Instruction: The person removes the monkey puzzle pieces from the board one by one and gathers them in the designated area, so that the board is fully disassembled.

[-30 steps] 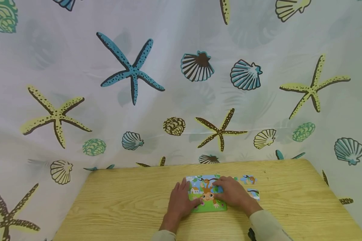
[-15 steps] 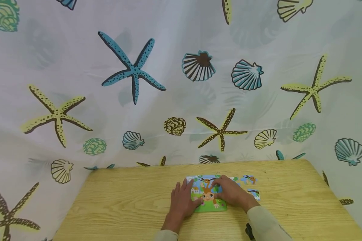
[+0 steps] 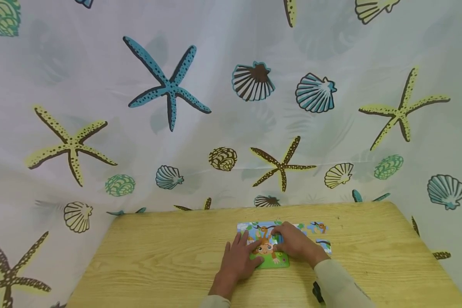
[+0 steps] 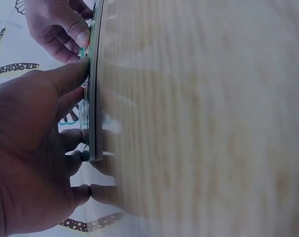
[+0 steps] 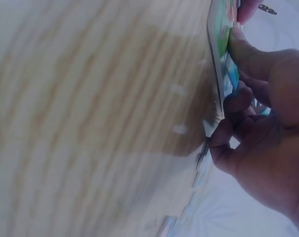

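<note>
A jigsaw puzzle (image 3: pixel 271 262) with a cartoon monkey lies flat on the table. My left hand (image 3: pixel 236 259) rests on its left side, fingers spread and thumb near the lower middle. In the left wrist view, the left hand's fingertips (image 4: pixel 76 138) touch the board's top and edge. My right hand (image 3: pixel 297 244) is over the puzzle's right side, thumb and fingers curled. Between them, a blue puzzle piece (image 5: pixel 232 74) shows slightly tilted in the right wrist view. The right palm hides part of the puzzle's right edge.
Loose puzzle pieces lie right of the board: one with an orange-brown shape (image 3: pixel 318 227), one with a dark branch (image 3: pixel 324 245), and a partly hidden one (image 3: pixel 301 226). The wooden table (image 3: pixel 158 256) meets a shell-patterned cloth (image 3: pixel 200 179) behind and at both sides.
My left hand has slid right over the puzzle, and its index finger now reaches across the monkey's head. The right hand stays at the right side with little movement.
</note>
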A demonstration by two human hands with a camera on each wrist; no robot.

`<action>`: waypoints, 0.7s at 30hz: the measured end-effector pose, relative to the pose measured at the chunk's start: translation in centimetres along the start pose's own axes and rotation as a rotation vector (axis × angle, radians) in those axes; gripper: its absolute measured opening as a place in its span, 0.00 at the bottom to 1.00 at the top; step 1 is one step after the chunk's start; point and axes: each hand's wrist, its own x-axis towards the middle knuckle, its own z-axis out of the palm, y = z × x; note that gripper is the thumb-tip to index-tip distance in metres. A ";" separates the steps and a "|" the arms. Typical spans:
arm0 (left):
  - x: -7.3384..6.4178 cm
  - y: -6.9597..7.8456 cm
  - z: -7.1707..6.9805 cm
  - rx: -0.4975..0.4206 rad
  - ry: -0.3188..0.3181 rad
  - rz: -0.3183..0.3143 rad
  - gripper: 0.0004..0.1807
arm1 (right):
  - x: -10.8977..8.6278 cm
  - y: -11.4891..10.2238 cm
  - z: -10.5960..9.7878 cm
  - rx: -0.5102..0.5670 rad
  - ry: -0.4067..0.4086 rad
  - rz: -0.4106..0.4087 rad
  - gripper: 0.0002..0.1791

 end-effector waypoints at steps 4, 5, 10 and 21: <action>0.0 0.3 -0.1 -0.001 0.000 -0.010 0.30 | 0.0 -0.1 -0.3 -0.024 0.006 0.008 0.19; 0.0 0.3 -0.1 -0.003 0.000 -0.011 0.29 | -0.1 -0.2 -0.3 -0.024 0.014 0.006 0.18; -0.1 0.4 -0.1 -0.010 0.003 -0.009 0.29 | -0.7 0.3 0.0 0.039 0.074 0.001 0.11; 0.3 0.5 0.1 -0.054 0.010 -0.058 0.30 | -1.5 0.8 0.7 0.141 0.115 -0.033 0.04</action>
